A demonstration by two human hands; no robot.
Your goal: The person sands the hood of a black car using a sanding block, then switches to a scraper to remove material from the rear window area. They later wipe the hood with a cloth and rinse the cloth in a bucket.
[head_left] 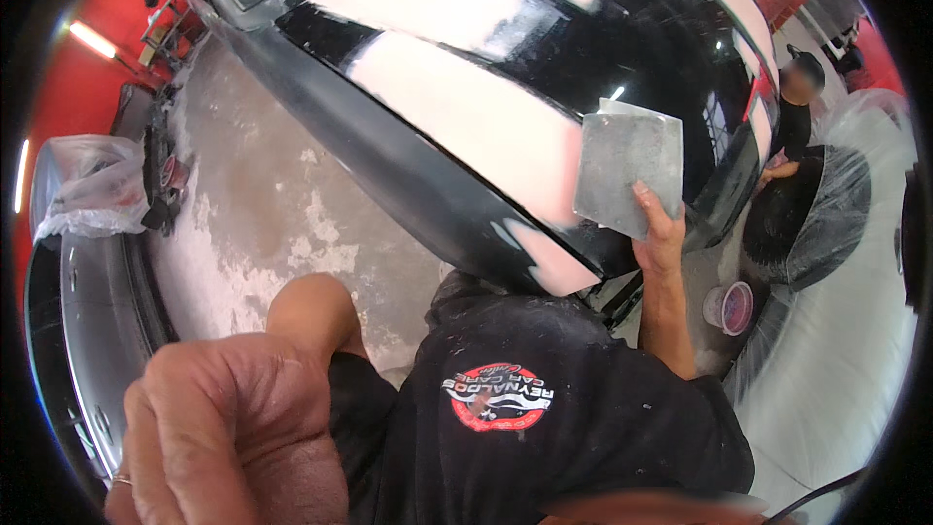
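Observation:
My left hand (228,428) is raised very close at the lower left, its fingers bent and pressed together. The fingertips are out of sight, so what they hold, if anything, is hidden. In my right hand (661,233) is a dusty grey sheet of sandpaper (630,170), held upright with the thumb on its near face. A second pale edge shows behind its top. Behind the sheet lies the black car hood (544,49), with broad pale pink filler or primer patches (466,117). Along the hood's near side runs a dull dark fender (340,136).
At the far right a person (799,102) in black reaches toward a black round-edged part (812,214) under clear plastic. A small tub (728,308) stands on the floor. Plastic-draped dark panels (92,180) stand at left. Bare, stained concrete floor (262,185) lies beside the car.

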